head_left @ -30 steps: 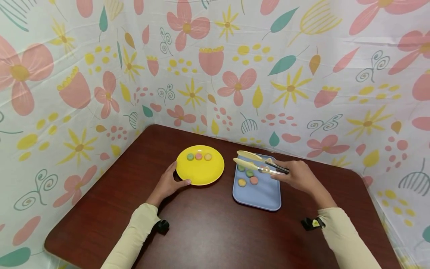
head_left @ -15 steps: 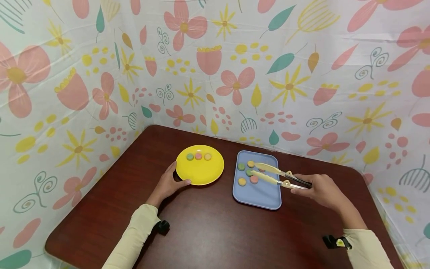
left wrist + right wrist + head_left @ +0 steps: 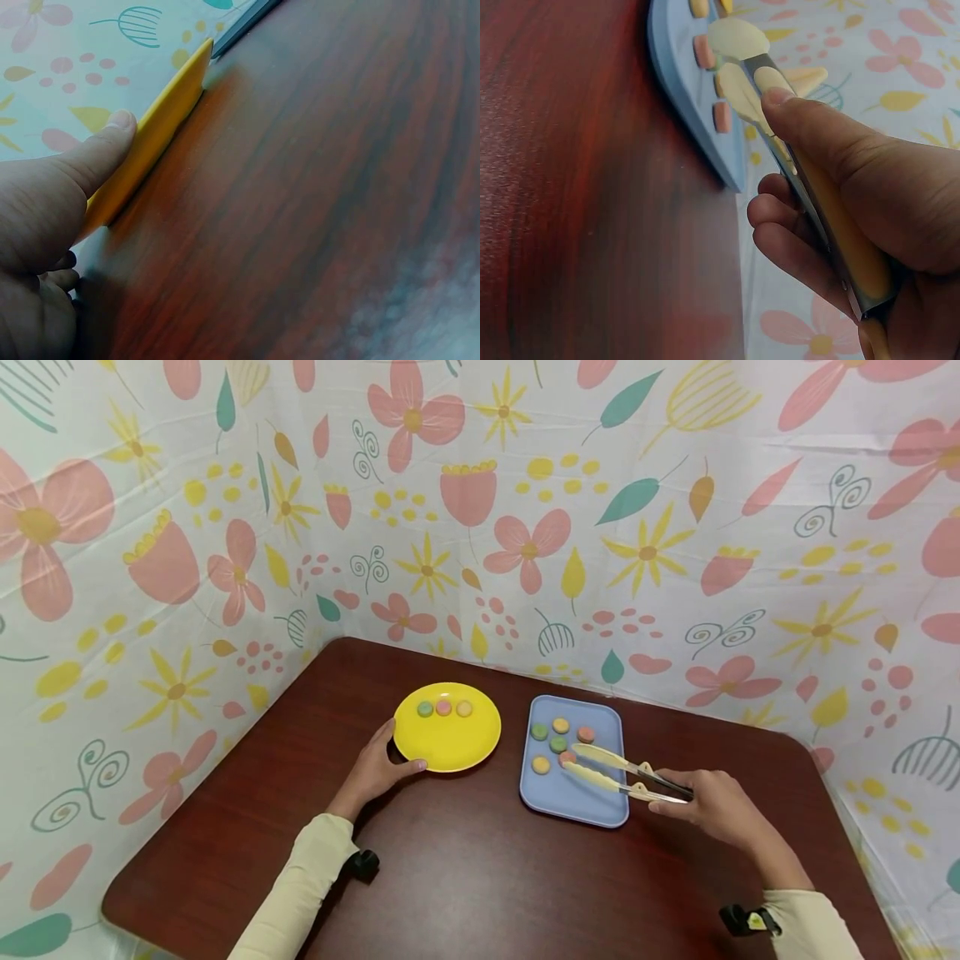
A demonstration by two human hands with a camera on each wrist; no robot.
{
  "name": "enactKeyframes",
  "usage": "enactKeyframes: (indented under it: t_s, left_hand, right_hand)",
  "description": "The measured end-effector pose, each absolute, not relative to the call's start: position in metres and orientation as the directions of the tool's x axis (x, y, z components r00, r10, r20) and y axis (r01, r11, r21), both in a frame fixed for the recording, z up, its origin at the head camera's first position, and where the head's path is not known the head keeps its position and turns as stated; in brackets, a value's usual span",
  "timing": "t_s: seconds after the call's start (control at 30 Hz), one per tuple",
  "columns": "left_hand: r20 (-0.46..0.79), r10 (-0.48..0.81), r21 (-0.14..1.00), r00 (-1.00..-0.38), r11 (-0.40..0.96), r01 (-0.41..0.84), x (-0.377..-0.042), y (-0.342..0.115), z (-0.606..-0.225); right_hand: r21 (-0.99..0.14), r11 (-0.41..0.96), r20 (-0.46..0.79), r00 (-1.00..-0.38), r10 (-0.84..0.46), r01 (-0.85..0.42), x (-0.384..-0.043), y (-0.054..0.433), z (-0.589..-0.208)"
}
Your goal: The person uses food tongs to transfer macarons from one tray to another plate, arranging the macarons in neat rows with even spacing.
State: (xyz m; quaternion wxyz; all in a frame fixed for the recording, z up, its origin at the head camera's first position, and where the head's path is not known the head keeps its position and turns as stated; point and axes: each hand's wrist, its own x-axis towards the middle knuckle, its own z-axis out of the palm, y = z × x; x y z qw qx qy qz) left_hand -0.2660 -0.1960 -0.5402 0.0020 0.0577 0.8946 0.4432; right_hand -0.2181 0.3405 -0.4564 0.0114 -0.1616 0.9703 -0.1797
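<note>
My left hand (image 3: pixel 378 766) grips the rim of a yellow plate (image 3: pixel 450 752); in the left wrist view the thumb (image 3: pixel 112 146) lies on the plate's edge. On the plate, a green macaron (image 3: pixel 425 708), a pink one and a yellow one form a row. My right hand (image 3: pixel 720 806) holds kitchen tongs (image 3: pixel 633 781) with pale yellow tips. The tongs' arms are spread, and their tips overlap a pink macaron (image 3: pixel 566 759) on the blue tray (image 3: pixel 573 806) in the head view. Nothing shows between the tips.
Several other macarons lie on the tray, among them a green one (image 3: pixel 539 732), a yellow one (image 3: pixel 541 766) and a pink one (image 3: pixel 586 735). Plate and tray stand side by side on a dark brown table (image 3: pixel 465 868). A flowered cloth (image 3: pixel 480 527) hangs behind the table.
The right hand has drawn the tongs to the right, then slightly nearer, from the tray's far part to the near pink macaron. The left hand and plate stay put.
</note>
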Motion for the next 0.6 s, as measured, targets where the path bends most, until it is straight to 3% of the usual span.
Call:
enactKeyframes:
  t_s: [0.6]
  left_hand:
    - [0.052, 0.107, 0.805, -0.993, 0.584, 0.105, -0.2650, -0.1959, -0.5391]
  right_hand:
    - [-0.350, 0.884, 0.011, -0.945, -0.327, -0.310, -0.2203, 0.3358, -0.4648]
